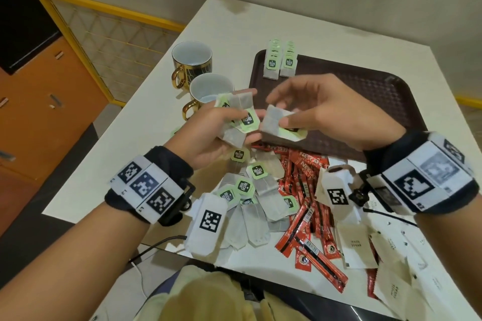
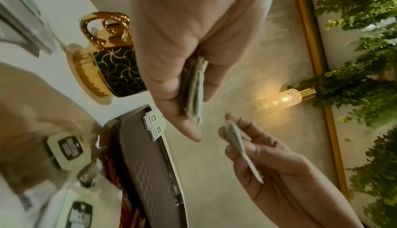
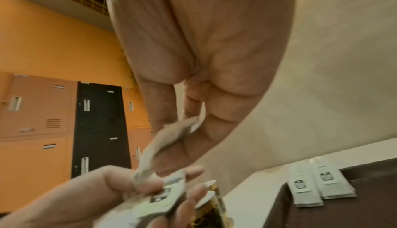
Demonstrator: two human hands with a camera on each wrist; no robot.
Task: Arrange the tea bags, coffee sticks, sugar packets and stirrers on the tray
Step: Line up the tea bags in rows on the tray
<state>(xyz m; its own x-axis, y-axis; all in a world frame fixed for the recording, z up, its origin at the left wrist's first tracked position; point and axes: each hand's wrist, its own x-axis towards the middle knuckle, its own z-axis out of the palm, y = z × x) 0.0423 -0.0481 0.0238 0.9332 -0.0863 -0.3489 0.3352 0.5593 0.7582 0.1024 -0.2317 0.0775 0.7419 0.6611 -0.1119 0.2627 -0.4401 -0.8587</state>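
Several grey tea bags (image 1: 241, 122) carry green tags.

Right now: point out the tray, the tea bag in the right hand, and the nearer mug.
tray (image 1: 365, 91), head view, bare surface.
tea bag (image 1: 272, 122), head view, grey pouch.
nearer mug (image 1: 206, 88), head view, inner wall.

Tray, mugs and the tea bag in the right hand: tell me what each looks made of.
Tray: probably moulded plastic, dark brown, matte, with a fine embossed grid.
Mugs: likely glazed ceramic, glossy; shiny gold handles and gold lines on black.
Tea bag, pinched by the right hand: thin, greyish filter paper, slightly see-through, with a green paper tag.
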